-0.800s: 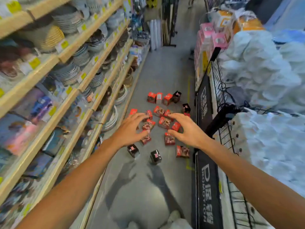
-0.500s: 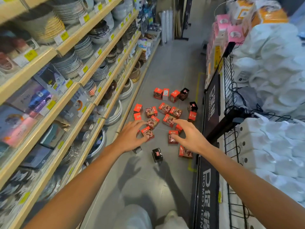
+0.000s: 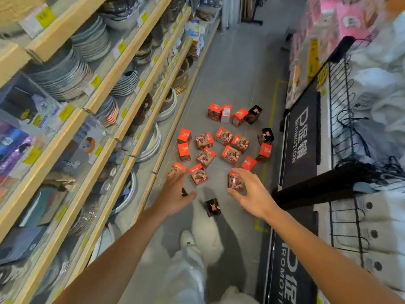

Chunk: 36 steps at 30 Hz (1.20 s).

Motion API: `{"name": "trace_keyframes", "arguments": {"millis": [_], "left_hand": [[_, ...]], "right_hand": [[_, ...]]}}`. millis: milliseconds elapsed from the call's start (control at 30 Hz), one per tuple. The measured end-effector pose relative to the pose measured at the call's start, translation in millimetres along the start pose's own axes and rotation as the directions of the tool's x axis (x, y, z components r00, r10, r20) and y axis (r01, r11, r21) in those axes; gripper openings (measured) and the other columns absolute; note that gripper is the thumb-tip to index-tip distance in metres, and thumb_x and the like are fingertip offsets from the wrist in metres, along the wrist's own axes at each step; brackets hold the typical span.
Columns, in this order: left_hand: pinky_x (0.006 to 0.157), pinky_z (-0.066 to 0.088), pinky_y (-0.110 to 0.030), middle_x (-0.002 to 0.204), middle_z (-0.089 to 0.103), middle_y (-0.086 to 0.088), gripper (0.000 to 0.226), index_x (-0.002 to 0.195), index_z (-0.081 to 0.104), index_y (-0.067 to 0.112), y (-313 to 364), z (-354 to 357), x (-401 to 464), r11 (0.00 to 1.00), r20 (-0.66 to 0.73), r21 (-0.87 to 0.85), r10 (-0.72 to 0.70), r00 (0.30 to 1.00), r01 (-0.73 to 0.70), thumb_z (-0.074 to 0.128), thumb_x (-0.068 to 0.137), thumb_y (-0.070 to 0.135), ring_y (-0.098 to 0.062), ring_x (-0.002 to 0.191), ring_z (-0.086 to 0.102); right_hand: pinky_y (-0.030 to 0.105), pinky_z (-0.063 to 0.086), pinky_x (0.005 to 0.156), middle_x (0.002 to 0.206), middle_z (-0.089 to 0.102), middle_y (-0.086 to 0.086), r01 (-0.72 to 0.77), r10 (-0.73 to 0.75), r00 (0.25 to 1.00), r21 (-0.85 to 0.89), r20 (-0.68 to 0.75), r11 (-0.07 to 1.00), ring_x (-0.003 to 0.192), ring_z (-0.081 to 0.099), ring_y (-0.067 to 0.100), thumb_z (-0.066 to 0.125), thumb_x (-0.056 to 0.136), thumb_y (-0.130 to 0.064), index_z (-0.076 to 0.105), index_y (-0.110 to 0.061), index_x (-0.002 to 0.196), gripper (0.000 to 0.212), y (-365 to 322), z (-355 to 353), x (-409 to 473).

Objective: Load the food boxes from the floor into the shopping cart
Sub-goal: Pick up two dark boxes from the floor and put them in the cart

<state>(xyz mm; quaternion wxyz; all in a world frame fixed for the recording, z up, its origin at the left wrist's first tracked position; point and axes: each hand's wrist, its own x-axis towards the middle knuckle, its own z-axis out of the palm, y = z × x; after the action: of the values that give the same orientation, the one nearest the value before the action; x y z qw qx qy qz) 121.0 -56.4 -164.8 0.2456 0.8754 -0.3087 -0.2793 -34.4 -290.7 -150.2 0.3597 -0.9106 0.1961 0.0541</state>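
Note:
Several small red and black food boxes point(image 3: 228, 154) lie scattered on the grey aisle floor ahead of me. My left hand point(image 3: 175, 194) reaches out over the near left boxes with its fingers spread, and a black box is partly hidden beneath it. My right hand point(image 3: 252, 196) is stretched out with fingers apart, framing a red box point(image 3: 235, 183) between thumb and forefinger; I cannot tell if it touches. A lone black box point(image 3: 212, 207) stands between my hands. No shopping cart is in view.
Wooden shelves stacked with plates and bowls point(image 3: 87, 69) line the left side. A black wire display rack point(image 3: 341, 106) with white packs and a black promotion panel point(image 3: 300, 137) borders the right. My white shoe point(image 3: 187, 239) is just behind the boxes.
Both hands have moved down and toward the nearest boxes, and the view has tilted lower, so my legs and shoe now show. Neither hand has taken anything.

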Motion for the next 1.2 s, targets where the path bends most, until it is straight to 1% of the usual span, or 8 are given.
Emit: {"name": "trace_keyframes", "arguments": {"millis": [133, 233, 500, 767, 900, 967, 1100, 1200], "left_hand": [[0.120, 0.028, -0.047, 0.160, 0.036, -0.002, 0.077, 0.152, 0.040, 0.022, -46.0, 17.1, 63.1, 1.000, 0.069, -0.027, -0.010, 0.998, 0.012, 0.066, 0.086, 0.050, -0.024, 0.148, 0.031], [0.116, 0.021, -0.028, 0.157, 0.038, -0.004, 0.071, 0.151, 0.042, 0.017, -71.5, 32.0, 98.6, 0.999, 0.081, -0.017, -0.035, 0.996, 0.036, 0.073, 0.089, 0.033, -0.026, 0.146, 0.032], [0.107, 0.026, -0.019, 0.141, 0.044, 0.010, 0.061, 0.146, 0.045, 0.023, -142.7, 112.7, 158.0, 0.981, 0.102, -0.124, -0.135, 0.986, 0.148, 0.070, 0.092, 0.035, -0.007, 0.132, 0.038], [0.122, 0.023, -0.034, 0.156, 0.036, 0.008, 0.066, 0.152, 0.035, 0.028, -235.0, 256.7, 196.4, 0.932, 0.071, -0.156, -0.321, 0.944, 0.329, 0.067, 0.095, 0.038, -0.013, 0.147, 0.026], [0.125, 0.012, -0.039, 0.165, 0.019, 0.007, 0.081, 0.158, 0.023, 0.034, -277.0, 322.9, 205.3, 0.957, 0.107, 0.005, -0.290, 0.951, 0.292, 0.047, 0.090, 0.070, -0.017, 0.152, 0.014], [0.122, 0.012, -0.041, 0.165, 0.022, 0.006, 0.089, 0.157, 0.029, 0.031, -298.4, 349.8, 213.2, 0.960, 0.128, 0.086, -0.275, 0.953, 0.265, 0.033, 0.082, 0.078, -0.020, 0.152, 0.018], [0.113, 0.034, -0.045, 0.153, 0.047, -0.009, 0.084, 0.141, 0.055, 0.015, -338.8, 393.8, 232.1, 0.965, 0.120, 0.142, -0.238, 0.964, 0.220, 0.043, 0.080, 0.071, -0.031, 0.139, 0.046], [0.119, 0.027, -0.041, 0.157, 0.041, -0.003, 0.087, 0.146, 0.048, 0.020, -367.5, 418.2, 237.9, 0.957, 0.158, 0.139, -0.277, 0.948, 0.256, 0.038, 0.079, 0.075, -0.026, 0.145, 0.036]], "right_hand": [[0.037, 0.030, 0.120, 0.155, 0.041, -0.004, -0.074, 0.074, 0.997, 0.032, 0.006, 0.997, 0.147, 0.028, 0.015, 0.065, 0.096, -0.039, 0.037, -0.025, 0.153, 0.065, 13.6, 31.8, 50.2], [0.034, 0.028, 0.118, 0.157, 0.038, -0.004, -0.145, 0.145, 0.989, 0.027, 0.015, 0.989, 0.148, 0.026, 0.016, 0.066, 0.096, -0.038, 0.035, -0.025, 0.155, 0.068, 35.6, 56.5, 77.6], [0.030, 0.027, 0.116, 0.155, 0.038, -0.007, -0.264, 0.261, 0.962, 0.033, 0.080, 0.964, 0.146, 0.029, 0.015, 0.062, 0.095, -0.048, 0.034, -0.027, 0.154, 0.069, 131.0, 139.6, 134.7], [0.032, 0.033, 0.116, 0.152, 0.043, -0.005, -0.307, 0.303, 0.942, 0.004, 0.142, 0.952, 0.144, 0.033, 0.015, 0.066, 0.091, -0.053, 0.034, -0.025, 0.155, 0.077, 257.4, 288.9, 188.7], [0.029, 0.030, 0.113, 0.150, 0.044, -0.003, -0.333, 0.330, 0.931, -0.005, 0.156, 0.943, 0.142, 0.034, 0.018, 0.070, 0.089, -0.050, 0.036, -0.021, 0.153, 0.078, 311.7, 362.4, 201.0], [0.031, 0.029, 0.115, 0.152, 0.044, 0.000, -0.344, 0.346, 0.925, -0.041, 0.160, 0.938, 0.142, 0.034, 0.021, 0.069, 0.089, -0.050, 0.036, -0.018, 0.154, 0.079, 334.9, 393.5, 204.9], [0.032, 0.026, 0.118, 0.155, 0.038, 0.001, -0.387, 0.390, 0.890, -0.063, 0.237, 0.920, 0.144, 0.032, 0.021, 0.070, 0.089, -0.051, 0.027, -0.019, 0.157, 0.087, 371.0, 445.4, 210.3], [0.037, 0.030, 0.119, 0.155, 0.039, 0.006, -0.457, 0.457, 0.858, -0.058, 0.233, 0.888, 0.142, 0.037, 0.025, 0.078, 0.079, -0.054, 0.024, -0.019, 0.157, 0.101, 390.0, 484.6, 214.1]]}}
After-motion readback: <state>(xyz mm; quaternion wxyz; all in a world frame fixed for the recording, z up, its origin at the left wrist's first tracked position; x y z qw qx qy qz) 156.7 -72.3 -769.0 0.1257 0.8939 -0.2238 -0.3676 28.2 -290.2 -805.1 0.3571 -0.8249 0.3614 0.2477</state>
